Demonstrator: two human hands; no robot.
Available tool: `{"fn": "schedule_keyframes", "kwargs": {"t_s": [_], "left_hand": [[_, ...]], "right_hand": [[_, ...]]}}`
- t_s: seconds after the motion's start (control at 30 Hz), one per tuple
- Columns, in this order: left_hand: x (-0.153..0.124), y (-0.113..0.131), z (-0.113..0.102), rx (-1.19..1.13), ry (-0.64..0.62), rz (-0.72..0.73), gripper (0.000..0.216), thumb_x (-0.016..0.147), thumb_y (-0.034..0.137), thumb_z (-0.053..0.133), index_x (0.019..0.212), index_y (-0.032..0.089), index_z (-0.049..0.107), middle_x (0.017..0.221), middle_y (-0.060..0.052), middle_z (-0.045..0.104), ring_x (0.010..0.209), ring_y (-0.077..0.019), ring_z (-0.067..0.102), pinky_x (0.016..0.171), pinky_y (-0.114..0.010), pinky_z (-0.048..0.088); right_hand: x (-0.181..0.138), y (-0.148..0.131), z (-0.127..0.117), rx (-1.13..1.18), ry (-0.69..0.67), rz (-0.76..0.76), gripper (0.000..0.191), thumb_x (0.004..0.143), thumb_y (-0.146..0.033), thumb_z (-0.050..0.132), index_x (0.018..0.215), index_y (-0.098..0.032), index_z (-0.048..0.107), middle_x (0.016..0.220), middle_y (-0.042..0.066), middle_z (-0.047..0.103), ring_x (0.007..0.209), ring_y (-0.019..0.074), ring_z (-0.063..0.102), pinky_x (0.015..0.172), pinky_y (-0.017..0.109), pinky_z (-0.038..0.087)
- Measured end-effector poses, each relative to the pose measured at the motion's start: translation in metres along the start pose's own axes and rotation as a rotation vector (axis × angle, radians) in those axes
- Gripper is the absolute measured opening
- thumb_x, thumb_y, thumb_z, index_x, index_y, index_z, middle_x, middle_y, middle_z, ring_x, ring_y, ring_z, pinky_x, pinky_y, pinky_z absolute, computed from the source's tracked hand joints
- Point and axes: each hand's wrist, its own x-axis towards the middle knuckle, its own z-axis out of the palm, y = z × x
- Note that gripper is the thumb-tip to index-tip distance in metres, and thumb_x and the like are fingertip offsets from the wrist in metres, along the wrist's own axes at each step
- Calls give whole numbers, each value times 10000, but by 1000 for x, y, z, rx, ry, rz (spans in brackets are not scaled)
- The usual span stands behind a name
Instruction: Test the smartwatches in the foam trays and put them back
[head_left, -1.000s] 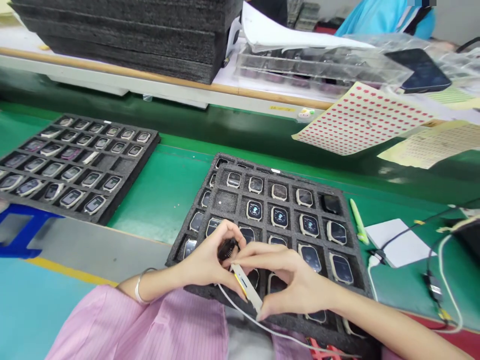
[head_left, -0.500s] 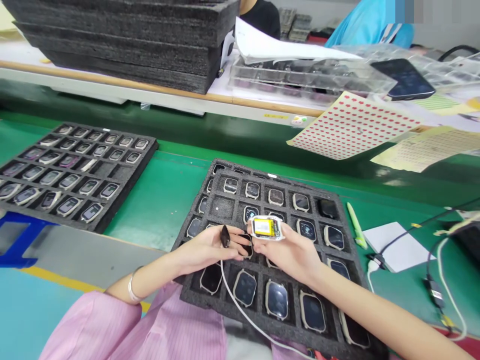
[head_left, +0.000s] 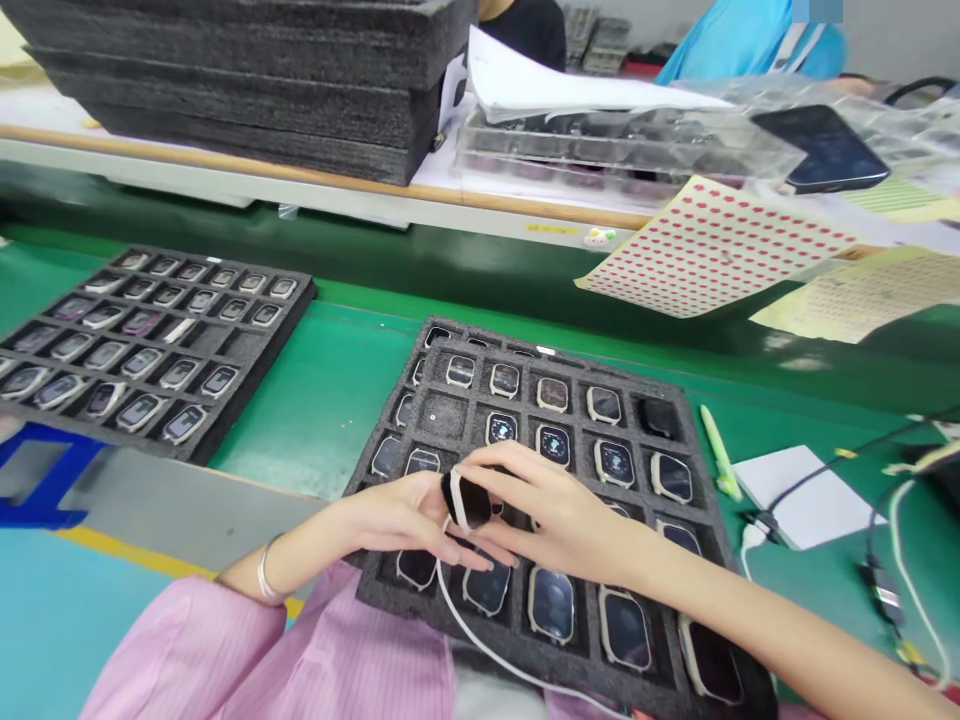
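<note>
A black foam tray on the green belt holds several square watch bodies in its cells. My right hand is closed on one watch body, dark screen with a white rim, held just above the tray's near rows. My left hand meets it from the left and pinches a small black connector against the watch's edge. A white cable runs from the connector down towards me. My pink sleeve lies below the left wrist, which wears a thin bracelet.
A second foam tray of watch bodies lies at the left, beside a blue frame. Behind are stacked foam trays, clear plastic trays, a red-dotted sticker sheet and a phone. A green pen, white pad and cables lie at the right.
Half a second ago my right hand held the watch body with its yellow inside facing up. It has turned it over and brought it down against the connector in my left hand.
</note>
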Motion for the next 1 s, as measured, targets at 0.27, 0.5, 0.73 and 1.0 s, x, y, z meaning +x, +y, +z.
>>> {"fn": "schedule_keyframes", "kwargs": {"t_s": [0.27, 0.5, 0.73, 1.0], "left_hand": [[4, -2, 1, 127, 62, 10, 478, 662, 78, 734, 1125, 146, 634, 937, -89, 703, 924, -267, 680, 744, -357, 587], [0, -19, 15, 356, 456, 173, 320, 799, 234, 697, 1094, 152, 600, 948, -43, 629, 877, -190, 657, 748, -328, 601], [-1, -18, 19, 319, 503, 174, 298, 828, 352, 669, 953, 95, 585, 679, -44, 673, 574, -144, 667, 534, -216, 565], [-6, -24, 15, 349, 521, 180, 337, 833, 433, 643, 916, 128, 525, 483, 3, 615, 370, -130, 579, 373, -175, 452]], "right_hand": [[4, -12, 13, -270, -74, 20, 262, 879, -119, 527, 1137, -96, 568, 1075, 159, 600, 909, 258, 633, 759, 407, 586], [-1, -7, 20, -290, 114, -14, 341, 872, -137, 550, 1202, -55, 537, 1019, 174, 587, 930, 282, 606, 750, 409, 574], [0, 5, 30, -3, 170, 11, 371, 908, -243, 583, 1253, -124, 520, 1014, 125, 577, 882, 223, 599, 743, 352, 564], [2, 14, 37, 213, 222, -35, 508, 865, -244, 682, 1327, -198, 477, 1051, 96, 577, 933, 212, 594, 791, 352, 541]]}}
